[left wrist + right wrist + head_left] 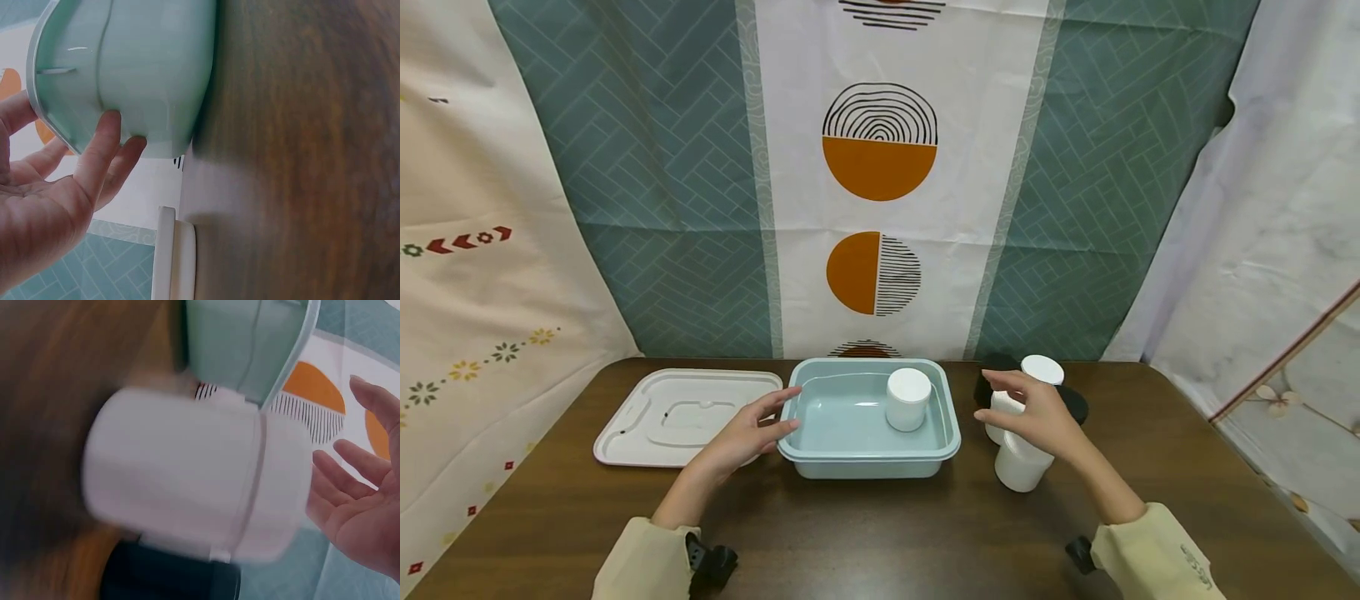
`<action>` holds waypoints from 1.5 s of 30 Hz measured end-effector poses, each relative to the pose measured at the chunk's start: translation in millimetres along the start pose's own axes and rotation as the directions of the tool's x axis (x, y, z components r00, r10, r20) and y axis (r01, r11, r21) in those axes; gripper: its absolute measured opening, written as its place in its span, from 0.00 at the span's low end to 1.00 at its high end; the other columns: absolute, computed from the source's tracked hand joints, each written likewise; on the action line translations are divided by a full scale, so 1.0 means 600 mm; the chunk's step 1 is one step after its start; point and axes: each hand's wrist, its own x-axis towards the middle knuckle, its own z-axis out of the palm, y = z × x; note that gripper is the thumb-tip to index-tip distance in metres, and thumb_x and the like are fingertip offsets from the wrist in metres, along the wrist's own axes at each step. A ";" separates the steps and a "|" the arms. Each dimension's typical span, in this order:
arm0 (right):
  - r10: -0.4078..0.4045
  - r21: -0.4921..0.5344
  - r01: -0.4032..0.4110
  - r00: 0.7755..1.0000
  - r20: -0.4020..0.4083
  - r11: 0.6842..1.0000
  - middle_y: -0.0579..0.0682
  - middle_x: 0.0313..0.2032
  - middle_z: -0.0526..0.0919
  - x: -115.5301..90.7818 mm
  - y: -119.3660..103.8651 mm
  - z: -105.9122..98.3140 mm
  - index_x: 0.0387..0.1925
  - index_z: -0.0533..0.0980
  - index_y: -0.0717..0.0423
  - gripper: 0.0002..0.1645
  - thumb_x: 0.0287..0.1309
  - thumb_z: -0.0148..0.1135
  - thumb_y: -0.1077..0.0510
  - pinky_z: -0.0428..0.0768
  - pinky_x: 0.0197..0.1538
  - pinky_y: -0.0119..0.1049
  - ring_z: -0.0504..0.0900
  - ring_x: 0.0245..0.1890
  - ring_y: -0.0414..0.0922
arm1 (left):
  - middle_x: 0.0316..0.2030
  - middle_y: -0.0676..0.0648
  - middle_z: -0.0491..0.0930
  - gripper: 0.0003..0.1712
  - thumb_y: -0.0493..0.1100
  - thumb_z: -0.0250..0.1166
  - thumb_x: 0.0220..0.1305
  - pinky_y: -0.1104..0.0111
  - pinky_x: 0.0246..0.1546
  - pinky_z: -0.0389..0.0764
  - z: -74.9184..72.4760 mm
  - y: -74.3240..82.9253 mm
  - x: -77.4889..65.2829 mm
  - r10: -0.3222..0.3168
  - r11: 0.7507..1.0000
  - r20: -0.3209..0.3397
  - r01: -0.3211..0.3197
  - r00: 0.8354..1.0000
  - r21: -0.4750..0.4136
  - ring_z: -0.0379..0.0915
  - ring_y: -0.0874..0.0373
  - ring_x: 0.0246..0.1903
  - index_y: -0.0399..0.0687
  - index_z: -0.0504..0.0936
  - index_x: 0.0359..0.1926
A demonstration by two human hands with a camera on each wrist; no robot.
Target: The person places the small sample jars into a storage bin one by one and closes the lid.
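Observation:
A light blue plastic tub [842, 467] stands on the table with a white lidded jar [908, 400] upright inside, toward its right. My left hand [752, 429] holds the tub at its left side, thumb and forefinger over the rim. In the left wrist view, other fingertips [107, 122] press against the outer wall. My right hand [1036, 410] hovers empty over a group of white jars, thumb and fingers apart. Nearest below it is a white jar [1021, 465] with a screw lid, which fills the middle of the right wrist view.
A white lid [688, 417] with a recessed handle lies flat left of the tub. Behind my right hand are another white jar [1042, 367], a black container [992, 379] and a black round item [1073, 405]. Patterned cloth [880, 208] hangs along the table's back edge.

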 end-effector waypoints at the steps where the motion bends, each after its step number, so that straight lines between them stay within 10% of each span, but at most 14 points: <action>1: 0.006 0.006 -0.006 1.000 -0.002 1.000 0.58 0.50 0.77 -0.007 0.003 -0.006 0.53 0.72 0.63 0.34 0.45 0.71 0.53 0.73 0.53 0.47 0.76 0.49 0.53 | 0.65 0.33 0.54 0.35 0.45 0.59 0.62 0.53 0.49 0.73 0.000 0.000 0.000 0.001 1.000 0.002 -0.001 1.000 -0.003 0.53 0.37 0.62 0.41 0.57 0.67; 15: 0.004 -0.082 -0.011 0.996 -0.086 0.997 0.57 0.44 0.79 -0.083 0.036 -0.034 0.47 0.75 0.67 0.31 0.39 0.74 0.59 0.76 0.46 0.30 0.78 0.42 0.48 | 0.65 0.31 0.52 0.35 0.45 0.59 0.62 0.51 0.48 0.73 -0.002 -0.001 0.002 -0.003 1.000 0.005 0.003 1.000 0.000 0.51 0.36 0.62 0.42 0.57 0.67; 23: 0.003 -0.063 -0.009 0.995 -0.096 0.998 0.56 0.43 0.79 -0.094 0.053 -0.025 0.46 0.76 0.67 0.31 0.36 0.75 0.60 0.77 0.43 0.26 0.77 0.41 0.34 | 0.64 0.32 0.54 0.35 0.45 0.59 0.62 0.52 0.49 0.73 0.000 0.000 0.000 -0.002 1.000 0.002 0.002 1.000 -0.004 0.52 0.36 0.62 0.41 0.57 0.67; 45: 0.009 -0.124 -0.022 0.995 -0.102 0.992 0.57 0.39 0.81 -0.098 0.061 -0.015 0.43 0.77 0.67 0.34 0.29 0.78 0.56 0.78 0.35 0.26 0.79 0.33 0.35 | 0.63 0.31 0.55 0.34 0.45 0.59 0.62 0.54 0.48 0.74 0.000 -0.003 0.001 0.011 1.000 -0.001 -0.011 1.000 -0.010 0.54 0.36 0.61 0.40 0.58 0.66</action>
